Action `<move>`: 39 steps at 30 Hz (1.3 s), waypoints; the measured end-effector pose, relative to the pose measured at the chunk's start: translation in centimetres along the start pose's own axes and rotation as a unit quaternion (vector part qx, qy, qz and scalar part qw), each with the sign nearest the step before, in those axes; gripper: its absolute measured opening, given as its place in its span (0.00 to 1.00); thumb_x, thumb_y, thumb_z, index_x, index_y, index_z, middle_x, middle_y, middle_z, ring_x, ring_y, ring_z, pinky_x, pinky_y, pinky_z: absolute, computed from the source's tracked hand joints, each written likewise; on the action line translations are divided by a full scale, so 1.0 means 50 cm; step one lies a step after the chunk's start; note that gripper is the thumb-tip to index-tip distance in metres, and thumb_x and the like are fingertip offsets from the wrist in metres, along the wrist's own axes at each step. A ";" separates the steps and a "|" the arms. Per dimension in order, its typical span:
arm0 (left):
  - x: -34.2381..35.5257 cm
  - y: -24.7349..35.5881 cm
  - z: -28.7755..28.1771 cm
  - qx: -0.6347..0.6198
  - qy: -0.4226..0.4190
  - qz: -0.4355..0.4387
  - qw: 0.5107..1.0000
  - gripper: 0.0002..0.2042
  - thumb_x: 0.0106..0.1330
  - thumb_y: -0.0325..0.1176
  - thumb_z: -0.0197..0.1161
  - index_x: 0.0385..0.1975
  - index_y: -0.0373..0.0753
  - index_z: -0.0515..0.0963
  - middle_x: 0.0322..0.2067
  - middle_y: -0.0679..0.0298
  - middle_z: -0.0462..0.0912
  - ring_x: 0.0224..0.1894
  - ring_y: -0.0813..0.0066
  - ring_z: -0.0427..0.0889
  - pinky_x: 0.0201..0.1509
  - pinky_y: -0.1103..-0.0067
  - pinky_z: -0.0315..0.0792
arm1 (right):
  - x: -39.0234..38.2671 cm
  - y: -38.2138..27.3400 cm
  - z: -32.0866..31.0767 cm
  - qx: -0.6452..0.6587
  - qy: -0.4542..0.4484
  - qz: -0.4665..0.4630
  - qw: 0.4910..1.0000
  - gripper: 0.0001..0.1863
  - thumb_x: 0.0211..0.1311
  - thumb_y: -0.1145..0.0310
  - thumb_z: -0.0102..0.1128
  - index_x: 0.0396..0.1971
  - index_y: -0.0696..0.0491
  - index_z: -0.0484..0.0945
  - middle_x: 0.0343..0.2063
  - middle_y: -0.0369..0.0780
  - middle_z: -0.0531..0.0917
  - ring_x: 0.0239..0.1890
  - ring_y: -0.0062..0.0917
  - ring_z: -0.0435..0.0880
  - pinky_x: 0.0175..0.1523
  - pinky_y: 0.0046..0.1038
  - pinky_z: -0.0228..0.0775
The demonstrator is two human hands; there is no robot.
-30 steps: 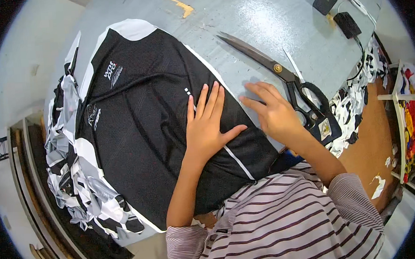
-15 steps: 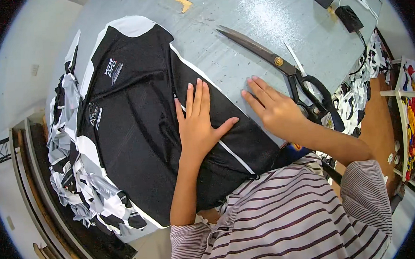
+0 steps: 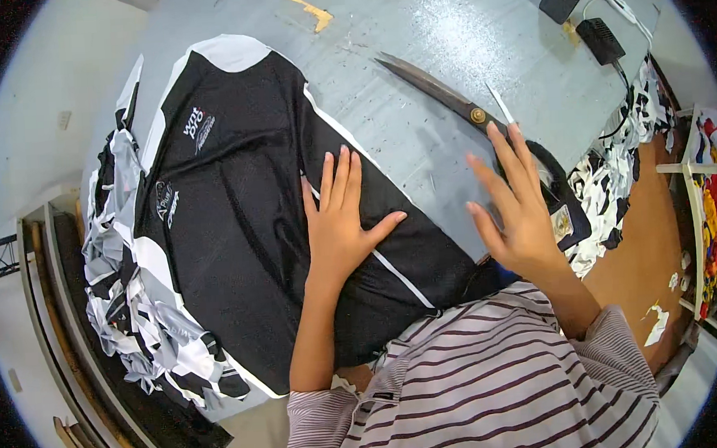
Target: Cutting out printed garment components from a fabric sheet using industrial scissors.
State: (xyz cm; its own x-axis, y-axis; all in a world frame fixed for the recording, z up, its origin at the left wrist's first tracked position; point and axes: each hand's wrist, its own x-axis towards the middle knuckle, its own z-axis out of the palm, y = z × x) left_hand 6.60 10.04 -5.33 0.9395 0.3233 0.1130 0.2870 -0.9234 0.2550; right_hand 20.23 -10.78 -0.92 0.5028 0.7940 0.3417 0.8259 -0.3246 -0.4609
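Observation:
A black fabric panel (image 3: 229,256) with white edges and small white prints lies across the table, its near part bunched against my striped top. My left hand (image 3: 342,217) rests flat on it with the fingers stretched out, beside a thin white stripe in the cloth. To the right, my right hand (image 3: 517,202) is over the handles of large fabric shears (image 3: 436,86), fingers spread and not wrapped round anything. The shears' blades point to the far left. Most of their handles is hidden behind my hand. A narrow white strip (image 3: 499,100) lies by the pivot.
Fabric scraps (image 3: 147,319) are heaped along the table's left edge, and more scraps (image 3: 596,218) hang at the right. Power adapters (image 3: 602,41) with cables stand at the far right of the grey table (image 3: 379,26). Shelving with colourful cloth (image 3: 713,227) is beyond.
My right hand has moved right from the bare tabletop to above the shears' handles, its fingers spreading. The left hand stays on the black fabric, nearly unmoved.

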 end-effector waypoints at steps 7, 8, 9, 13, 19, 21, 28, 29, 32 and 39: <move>0.002 0.096 -0.002 -0.064 0.057 0.026 0.996 0.24 0.62 0.40 0.59 0.55 0.33 0.70 0.60 0.53 0.68 0.65 0.55 0.61 0.68 0.51 0.46 | 0.009 0.074 -0.034 0.001 0.009 0.082 0.997 0.22 0.51 0.78 0.58 0.49 0.60 0.70 0.47 0.50 0.70 0.48 0.47 0.70 0.54 0.38 0.64; 0.001 0.142 0.000 -0.002 0.021 0.015 1.000 0.27 0.61 0.44 0.59 0.54 0.30 0.69 0.59 0.46 0.66 0.64 0.48 0.60 0.66 0.47 0.47 | 0.010 0.064 -0.047 0.006 -0.023 0.078 0.997 0.21 0.52 0.78 0.58 0.48 0.60 0.70 0.46 0.50 0.70 0.48 0.46 0.70 0.54 0.37 0.63; -0.002 0.188 -0.001 -0.060 -0.094 0.035 0.993 0.29 0.60 0.48 0.58 0.54 0.29 0.68 0.59 0.42 0.64 0.64 0.43 0.59 0.64 0.44 0.47 | 0.009 0.058 -0.062 0.007 -0.056 0.076 0.996 0.20 0.52 0.79 0.57 0.48 0.60 0.70 0.46 0.49 0.70 0.49 0.46 0.70 0.54 0.37 0.63; -0.044 0.251 0.004 -0.260 -0.318 0.255 0.875 0.25 0.64 0.47 0.54 0.52 0.33 0.71 0.60 0.47 0.63 0.66 0.54 0.60 0.68 0.55 0.53 | -0.016 0.087 -0.095 0.084 -0.116 0.120 0.982 0.20 0.49 0.78 0.60 0.46 0.60 0.71 0.38 0.48 0.74 0.43 0.44 0.73 0.51 0.38 0.66; -0.039 0.239 0.016 -0.194 -0.033 0.069 0.978 0.24 0.64 0.43 0.55 0.54 0.30 0.68 0.60 0.45 0.63 0.64 0.49 0.60 0.68 0.58 0.53 | -0.022 0.071 -0.060 0.047 -0.094 0.134 0.985 0.24 0.42 0.79 0.63 0.44 0.61 0.68 0.41 0.49 0.69 0.49 0.45 0.66 0.54 0.39 0.61; -0.077 0.275 0.029 -0.291 -0.148 0.217 0.920 0.23 0.67 0.43 0.53 0.54 0.31 0.69 0.56 0.46 0.68 0.61 0.51 0.65 0.67 0.60 0.55 | -0.029 0.082 -0.052 0.033 -0.090 0.136 0.986 0.25 0.41 0.79 0.63 0.43 0.62 0.67 0.41 0.49 0.69 0.48 0.45 0.67 0.53 0.39 0.61; -0.044 0.190 -0.024 -0.243 0.013 0.086 0.966 0.15 0.60 0.30 0.60 0.48 0.40 0.76 0.46 0.59 0.79 0.51 0.61 0.77 0.56 0.68 0.70 | -0.019 0.103 -0.040 -0.016 -0.084 0.118 0.989 0.24 0.39 0.76 0.63 0.41 0.63 0.68 0.35 0.49 0.72 0.41 0.44 0.72 0.47 0.37 0.67; -0.039 0.166 -0.023 -0.164 0.045 0.062 0.983 0.14 0.62 0.31 0.59 0.48 0.40 0.77 0.47 0.59 0.79 0.54 0.60 0.74 0.59 0.66 0.67 | -0.015 0.110 -0.040 -0.040 -0.090 0.095 0.991 0.22 0.39 0.75 0.63 0.39 0.63 0.70 0.33 0.49 0.74 0.39 0.44 0.74 0.45 0.37 0.68; -0.030 0.120 -0.022 -0.165 0.087 -0.040 0.982 0.15 0.63 0.33 0.59 0.49 0.39 0.76 0.52 0.58 0.76 0.60 0.58 0.69 0.63 0.66 0.63 | -0.004 0.142 -0.067 0.007 -0.123 0.068 0.990 0.19 0.41 0.75 0.62 0.37 0.63 0.72 0.29 0.49 0.75 0.31 0.43 0.75 0.41 0.36 0.70; -0.037 0.091 -0.014 -0.141 0.015 0.003 0.990 0.26 0.62 0.43 0.61 0.58 0.37 0.69 0.60 0.57 0.68 0.65 0.55 0.61 0.67 0.60 0.56 | -0.036 0.183 -0.132 0.421 -0.270 0.329 0.801 0.18 0.52 0.61 0.64 0.34 0.60 0.73 0.19 0.34 0.73 0.15 0.18 0.72 0.22 0.18 0.64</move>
State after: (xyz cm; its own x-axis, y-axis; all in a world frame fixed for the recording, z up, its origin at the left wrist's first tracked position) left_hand 6.04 5.42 -3.69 0.9339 0.3280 0.1425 0.2144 -0.8324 0.5110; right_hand 28.57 -18.56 -0.35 0.3868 0.7740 -0.5013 -0.1522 -0.4826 -0.8625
